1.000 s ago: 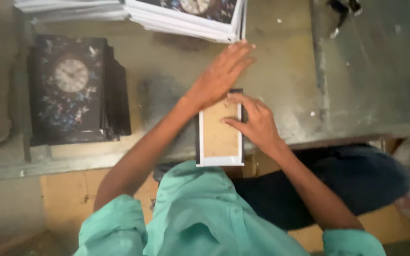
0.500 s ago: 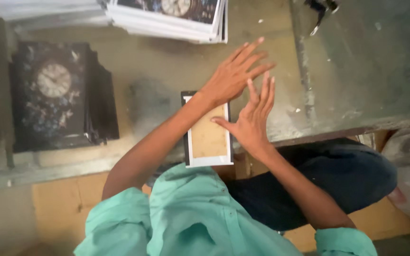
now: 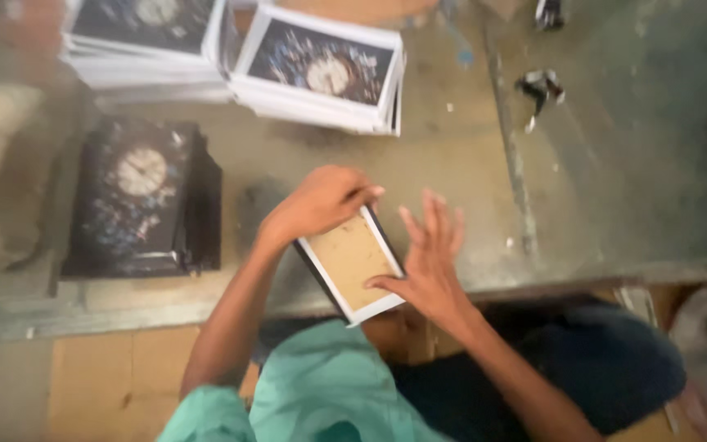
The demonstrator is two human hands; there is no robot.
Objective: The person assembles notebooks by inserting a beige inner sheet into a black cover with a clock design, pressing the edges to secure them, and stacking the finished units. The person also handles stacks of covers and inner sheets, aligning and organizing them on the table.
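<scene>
The desk (image 3: 615,164) is carrying everything here: a grey, worn surface with a raised seam running down its right part. Two stacks of white-edged printed sheets (image 3: 321,78) with a dark clock-face design are lying along the far edge. A stack of dark framed clock panels (image 3: 141,200) is sitting at the near left.

At the near edge, a small frame (image 3: 352,263) is lying back-side up, its brown backing board showing inside a white border with a dark rim. It is turned at an angle, with its near corner overhanging the desk edge.

The left hand (image 3: 321,200) is gripping the frame's far corner, fingers curled over the rim. The right hand (image 3: 427,262) is open and grasping nothing, fingers spread, with the thumb touching the backing's near right side.

To do this step well, in my judgement:
- Keep the left-hand grip firm so the frame is not pivoting.
- Press flat with the open palm, not the fingertips, spreading load evenly over the backing.
- Draw the frame fully onto the desk, since the overhanging corner is risking a tip.
</scene>
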